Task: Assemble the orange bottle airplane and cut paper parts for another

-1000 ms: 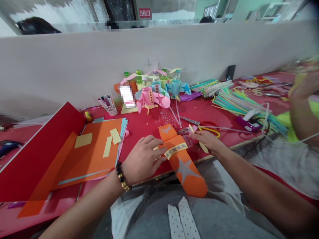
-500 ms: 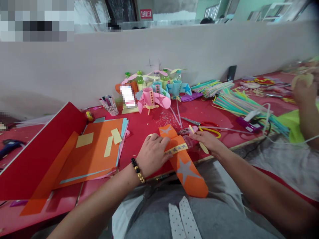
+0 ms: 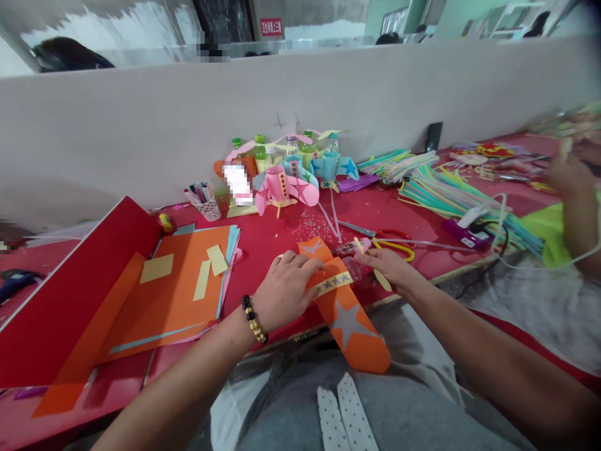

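My left hand (image 3: 287,285), with a beaded bracelet on its wrist, is wrapped over the body of an orange paper plane (image 3: 353,326) at the table's front edge. Grey stars mark its wings, and a pale yellow band (image 3: 332,284) with small stars crosses its middle. A clear plastic bottle end (image 3: 359,270) shows on the plane's right side. There my right hand (image 3: 385,266) pinches a pale yellow propeller strip (image 3: 382,280), whose two ends stick out past the fingers. My palms hide part of the plane's body and the strip's middle.
Finished bottle planes (image 3: 282,188) stand by the wall. Scissors (image 3: 397,241) lie behind my right hand, and pipe cleaners (image 3: 451,188) farther right. Orange sheets (image 3: 183,250) and a red board (image 3: 94,275) are on the left. A co-worker's hand (image 3: 570,172) is at far right.
My hands keep nearly the same hold on the plane and the strip. The view has shifted slightly, and the co-worker's hand at the right has moved a little.
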The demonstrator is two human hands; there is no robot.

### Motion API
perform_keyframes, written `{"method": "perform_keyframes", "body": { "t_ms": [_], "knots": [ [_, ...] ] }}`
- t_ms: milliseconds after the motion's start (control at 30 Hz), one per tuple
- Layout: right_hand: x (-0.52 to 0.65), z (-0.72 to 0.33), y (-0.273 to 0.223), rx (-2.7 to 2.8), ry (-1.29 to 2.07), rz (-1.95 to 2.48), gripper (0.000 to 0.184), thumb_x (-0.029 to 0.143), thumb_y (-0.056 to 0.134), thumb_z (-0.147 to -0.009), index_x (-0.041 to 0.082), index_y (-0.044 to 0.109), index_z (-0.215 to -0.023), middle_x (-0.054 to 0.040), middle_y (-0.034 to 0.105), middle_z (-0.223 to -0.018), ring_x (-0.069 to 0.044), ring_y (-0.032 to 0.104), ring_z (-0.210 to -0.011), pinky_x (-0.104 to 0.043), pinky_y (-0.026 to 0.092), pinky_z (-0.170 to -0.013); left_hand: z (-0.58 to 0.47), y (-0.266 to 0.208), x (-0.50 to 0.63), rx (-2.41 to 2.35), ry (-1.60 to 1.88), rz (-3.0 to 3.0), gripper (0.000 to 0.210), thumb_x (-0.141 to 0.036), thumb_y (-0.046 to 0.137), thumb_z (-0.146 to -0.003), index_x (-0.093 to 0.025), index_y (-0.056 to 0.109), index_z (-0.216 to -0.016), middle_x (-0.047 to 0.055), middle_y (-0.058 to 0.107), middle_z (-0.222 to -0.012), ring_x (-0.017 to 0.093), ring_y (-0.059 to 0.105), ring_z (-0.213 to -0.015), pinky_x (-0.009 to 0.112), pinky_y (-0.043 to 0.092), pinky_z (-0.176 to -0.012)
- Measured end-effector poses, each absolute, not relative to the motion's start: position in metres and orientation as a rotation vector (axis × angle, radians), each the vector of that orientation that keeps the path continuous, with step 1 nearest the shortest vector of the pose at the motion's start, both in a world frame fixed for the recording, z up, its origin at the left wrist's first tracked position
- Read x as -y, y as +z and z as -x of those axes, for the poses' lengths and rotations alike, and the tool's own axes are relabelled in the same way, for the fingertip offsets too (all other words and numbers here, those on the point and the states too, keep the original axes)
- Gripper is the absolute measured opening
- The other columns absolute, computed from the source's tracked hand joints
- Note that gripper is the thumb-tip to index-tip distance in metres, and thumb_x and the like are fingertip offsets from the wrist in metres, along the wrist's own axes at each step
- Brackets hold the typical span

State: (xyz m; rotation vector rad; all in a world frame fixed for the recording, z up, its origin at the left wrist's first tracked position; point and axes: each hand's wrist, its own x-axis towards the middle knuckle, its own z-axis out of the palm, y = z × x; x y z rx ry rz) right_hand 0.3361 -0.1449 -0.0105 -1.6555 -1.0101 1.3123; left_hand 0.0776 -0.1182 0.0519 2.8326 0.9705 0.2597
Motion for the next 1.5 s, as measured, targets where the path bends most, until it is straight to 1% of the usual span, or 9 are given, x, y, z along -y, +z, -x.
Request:
{"method": "perform_keyframes", "body": {
  "t_ms": [100,200,333,733,900,1033,1200,1333,1500],
  "knots": [
    [0.145,-0.335,-0.008,1.011,1.315,1.635,0.035,0.051,0.073,-0.070,0.021,0.056,-0.064,0.0020,0.059,-0.047,-0.014,0.058,-0.039,-0.022,0.041,-0.036,-0.083,0.057,0.124,-0.826,0.351,-2.910,0.025,-0.029,0.049,-0.093,-0.027,0.059,-0.116,0.005,0.060,-0.114,0.021,0.048,-0.102,0.037,0.040,-0.086],
    [0.145,-0.334,-0.007,1.020,1.307,1.624,0.035,0.052,0.072,-0.070,0.021,0.055,-0.063,0.0022,0.059,-0.046,-0.013,0.056,-0.038,-0.022,0.041,-0.037,-0.089,0.054,0.128,-0.654,0.339,-3.016,0.034,-0.022,0.041,-0.096,-0.031,0.056,-0.125,0.005,0.058,-0.116,0.021,0.048,-0.101,0.037,0.039,-0.085],
    [0.146,-0.334,-0.005,1.081,1.257,1.610,0.037,0.052,0.070,-0.072,0.021,0.053,-0.061,0.0030,0.058,-0.046,-0.012,0.056,-0.039,-0.021,0.042,-0.038,-0.091,0.045,0.127,-0.607,0.246,-3.096,0.041,-0.023,0.039,-0.097,-0.033,0.047,-0.135,0.005,0.056,-0.119,0.022,0.046,-0.103,0.038,0.039,-0.086],
    [0.144,-0.333,-0.012,1.078,1.315,1.600,0.040,0.055,0.073,-0.068,0.017,0.059,-0.075,-0.0018,0.069,-0.062,-0.016,0.063,-0.042,-0.023,0.047,-0.038,-0.081,0.040,0.113,-0.505,0.189,-3.079,0.045,-0.021,0.037,-0.097,-0.040,0.043,-0.137,0.004,0.052,-0.122,0.019,0.045,-0.106,0.037,0.039,-0.093],
    [0.144,-0.332,-0.009,1.106,1.309,1.603,0.041,0.056,0.072,-0.069,0.018,0.059,-0.075,-0.0003,0.067,-0.061,-0.015,0.063,-0.042,-0.023,0.048,-0.037,-0.079,0.040,0.109,-0.460,0.219,-3.064,0.047,-0.017,0.039,-0.096,-0.039,0.045,-0.137,0.004,0.053,-0.121,0.019,0.048,-0.103,0.037,0.041,-0.092],
    [0.141,-0.330,0.004,1.167,1.257,1.589,0.040,0.054,0.072,-0.070,0.017,0.057,-0.071,0.0026,0.061,-0.055,-0.013,0.062,-0.041,-0.021,0.046,-0.038,-0.072,0.045,0.104,-0.419,0.347,-2.981,0.049,-0.012,0.041,-0.093,-0.033,0.045,-0.138,0.005,0.057,-0.117,0.018,0.051,-0.100,0.036,0.044,-0.091],
    [0.134,-0.329,0.021,1.206,1.213,1.632,0.041,0.055,0.072,-0.070,0.017,0.058,-0.077,0.0008,0.062,-0.051,-0.016,0.063,-0.042,-0.020,0.038,-0.035,-0.068,0.052,0.104,-0.674,0.580,-2.857,0.038,-0.029,0.048,-0.094,-0.021,0.051,-0.132,0.006,0.062,-0.108,0.019,0.053,-0.098,0.035,0.047,-0.089],
    [0.128,-0.326,0.031,1.338,1.131,1.688,0.043,0.059,0.068,-0.073,0.017,0.058,-0.074,-0.0025,0.063,-0.046,-0.014,0.057,-0.037,-0.020,0.031,-0.033,-0.081,0.046,0.108,-0.839,0.558,-2.925,0.049,-0.044,0.048,-0.092,-0.019,0.046,-0.135,0.009,0.059,-0.109,0.023,0.052,-0.100,0.041,0.045,-0.092],
    [0.122,-0.319,0.048,1.486,1.072,1.635,0.042,0.058,0.067,-0.074,0.017,0.057,-0.076,-0.0010,0.063,-0.048,-0.010,0.049,-0.030,-0.019,0.029,-0.031,-0.089,0.037,0.107,-0.973,0.585,-2.904,0.059,-0.043,0.050,-0.091,-0.022,0.033,-0.144,0.009,0.054,-0.115,0.023,0.051,-0.103,0.041,0.045,-0.093]
  ]
}}
